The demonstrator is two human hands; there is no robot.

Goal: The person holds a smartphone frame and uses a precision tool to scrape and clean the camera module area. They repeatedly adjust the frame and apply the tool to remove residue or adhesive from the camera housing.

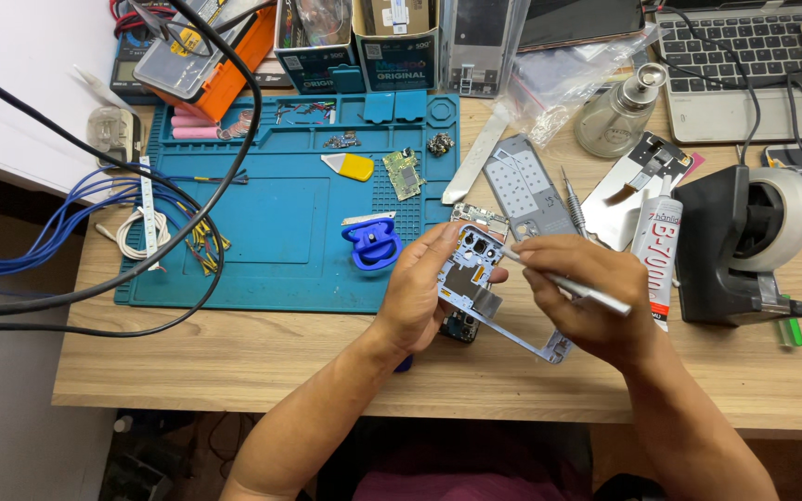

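Note:
My left hand (424, 288) grips a pale grey phone frame (475, 274), held tilted above the wooden table's front edge. The frame's camera openings face up near its top end, and its lower end (549, 345) sticks out under my right hand. My right hand (582, 297) pinches a slim metal tool (573, 286) like a pen, with its tip touching the frame near the camera area. A dark phone part (459, 327) lies below the frame, half hidden by my left hand.
A blue work mat (262, 250) lies to the left with a blue suction cup (373, 246), a yellow pick (352, 166) and a small circuit board (402, 173). A glue tube (658, 249), a tape dispenser (744, 246), a glass bottle (619, 113) and a laptop (744, 65) crowd the right. Cables (95, 232) trail at the left.

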